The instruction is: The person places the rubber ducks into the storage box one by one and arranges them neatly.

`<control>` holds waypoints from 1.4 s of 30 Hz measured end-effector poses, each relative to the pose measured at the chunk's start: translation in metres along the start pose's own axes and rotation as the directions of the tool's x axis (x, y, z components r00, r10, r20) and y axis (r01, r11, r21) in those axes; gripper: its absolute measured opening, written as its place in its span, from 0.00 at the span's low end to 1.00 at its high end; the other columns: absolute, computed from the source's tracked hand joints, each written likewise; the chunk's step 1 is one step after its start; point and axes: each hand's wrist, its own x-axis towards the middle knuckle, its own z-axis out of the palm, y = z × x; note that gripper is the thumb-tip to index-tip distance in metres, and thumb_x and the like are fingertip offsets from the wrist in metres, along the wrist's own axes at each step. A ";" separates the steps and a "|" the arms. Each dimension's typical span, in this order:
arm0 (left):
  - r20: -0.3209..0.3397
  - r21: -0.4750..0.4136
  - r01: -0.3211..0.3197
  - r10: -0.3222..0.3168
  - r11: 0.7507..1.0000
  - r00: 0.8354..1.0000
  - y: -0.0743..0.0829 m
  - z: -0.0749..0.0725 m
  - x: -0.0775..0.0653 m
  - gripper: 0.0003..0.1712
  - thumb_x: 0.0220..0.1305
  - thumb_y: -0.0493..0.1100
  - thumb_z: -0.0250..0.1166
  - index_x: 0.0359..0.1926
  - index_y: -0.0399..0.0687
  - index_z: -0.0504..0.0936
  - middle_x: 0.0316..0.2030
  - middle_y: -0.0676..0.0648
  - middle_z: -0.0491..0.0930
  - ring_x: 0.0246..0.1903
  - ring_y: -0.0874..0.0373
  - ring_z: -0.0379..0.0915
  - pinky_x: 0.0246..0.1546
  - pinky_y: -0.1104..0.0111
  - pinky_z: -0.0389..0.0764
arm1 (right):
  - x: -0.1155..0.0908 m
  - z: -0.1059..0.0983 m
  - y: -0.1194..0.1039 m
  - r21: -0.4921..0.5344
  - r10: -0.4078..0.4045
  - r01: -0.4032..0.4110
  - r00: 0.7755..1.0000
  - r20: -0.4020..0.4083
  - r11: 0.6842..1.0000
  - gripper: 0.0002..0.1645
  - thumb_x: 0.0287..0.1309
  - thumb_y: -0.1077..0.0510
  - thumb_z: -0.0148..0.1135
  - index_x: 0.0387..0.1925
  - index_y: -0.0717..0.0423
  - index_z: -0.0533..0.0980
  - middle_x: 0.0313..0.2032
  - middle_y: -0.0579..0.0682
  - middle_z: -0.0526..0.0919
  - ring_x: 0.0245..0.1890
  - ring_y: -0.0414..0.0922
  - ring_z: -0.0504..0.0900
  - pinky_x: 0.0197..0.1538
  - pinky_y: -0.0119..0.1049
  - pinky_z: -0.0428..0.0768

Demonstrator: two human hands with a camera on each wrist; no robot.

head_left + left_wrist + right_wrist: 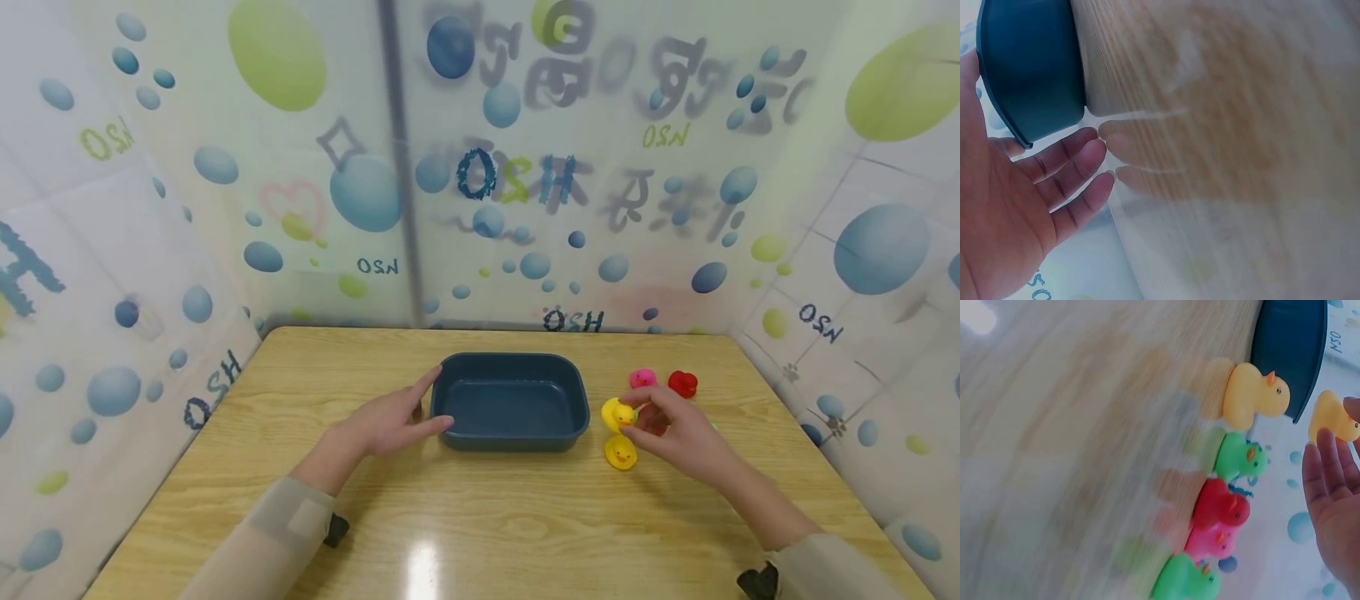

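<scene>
A yellow rubber duck (617,413) is pinched between the thumb and fingertips of my right hand (686,437), raised above the table in the right wrist view. Just below it on the wood stands a second yellow rubber duck (621,452). To the left is a dark blue rectangular tray (510,443), with nothing inside. My left hand (386,421) rests at the tray's left end, thumb and index finger touching its rim and the other fingers loosely extended. Beyond the right hand are a pink duck (642,378) and a red duck (682,384).
Green ducks (1238,456) stand in a row with the red and pink ones in the right wrist view; my hand mostly hides them from the head. The wooden table (480,517) is bordered by hanging sheets (300,283) with blue and green spots.
</scene>
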 end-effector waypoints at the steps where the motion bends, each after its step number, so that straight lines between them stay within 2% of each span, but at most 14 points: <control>1: -0.001 0.002 0.000 0.000 1.000 1.000 0.000 0.000 0.000 0.60 0.73 0.82 0.55 0.91 0.65 0.41 0.40 0.53 0.83 0.32 0.58 0.76 0.31 0.61 0.73 | 0.003 0.002 -0.002 0.002 0.000 0.000 1.000 0.001 1.000 0.23 0.64 0.62 0.80 0.57 0.53 0.82 0.47 0.48 0.86 0.36 0.37 0.82 0.42 0.29 0.85; 6: -0.003 0.000 -0.003 0.003 1.000 1.000 -0.001 0.001 0.001 0.60 0.73 0.82 0.55 0.91 0.64 0.41 0.38 0.54 0.82 0.30 0.58 0.74 0.30 0.61 0.71 | 0.018 0.015 -0.012 0.006 0.018 -0.018 1.000 0.008 1.000 0.23 0.65 0.59 0.80 0.59 0.52 0.82 0.50 0.49 0.86 0.39 0.39 0.84 0.44 0.31 0.86; 14: -0.008 0.000 -0.010 0.010 1.000 1.000 0.000 0.001 -0.001 0.60 0.73 0.83 0.55 0.91 0.64 0.42 0.36 0.54 0.81 0.29 0.58 0.74 0.29 0.62 0.71 | 0.041 0.039 -0.027 0.090 0.011 -0.014 0.999 0.044 0.996 0.23 0.66 0.59 0.79 0.60 0.53 0.81 0.54 0.52 0.84 0.43 0.42 0.85 0.49 0.32 0.86; 22: -0.006 -0.018 -0.018 0.018 1.000 1.000 0.000 0.000 -0.001 0.61 0.73 0.82 0.56 0.91 0.63 0.42 0.36 0.54 0.81 0.28 0.57 0.73 0.28 0.61 0.70 | 0.062 0.065 -0.040 0.127 -0.058 0.051 0.997 0.051 0.991 0.23 0.65 0.61 0.79 0.59 0.56 0.80 0.53 0.55 0.84 0.39 0.40 0.85 0.45 0.29 0.86; 31: 0.001 -0.012 -0.009 0.009 1.000 1.000 0.000 0.000 -0.001 0.60 0.73 0.81 0.56 0.91 0.62 0.42 0.37 0.53 0.81 0.30 0.58 0.74 0.30 0.62 0.71 | 0.089 0.087 -0.054 0.157 -0.077 0.058 0.990 0.116 0.986 0.22 0.67 0.61 0.78 0.59 0.57 0.80 0.54 0.55 0.83 0.40 0.41 0.85 0.46 0.29 0.86; 42: 0.003 -0.012 0.004 -0.004 1.000 1.000 0.001 -0.002 0.000 0.60 0.73 0.81 0.56 0.91 0.62 0.44 0.34 0.52 0.79 0.30 0.56 0.74 0.31 0.62 0.72 | 0.119 0.115 -0.061 0.128 0.006 -0.028 0.985 0.173 0.991 0.21 0.70 0.58 0.77 0.61 0.52 0.81 0.56 0.51 0.84 0.43 0.41 0.84 0.52 0.35 0.86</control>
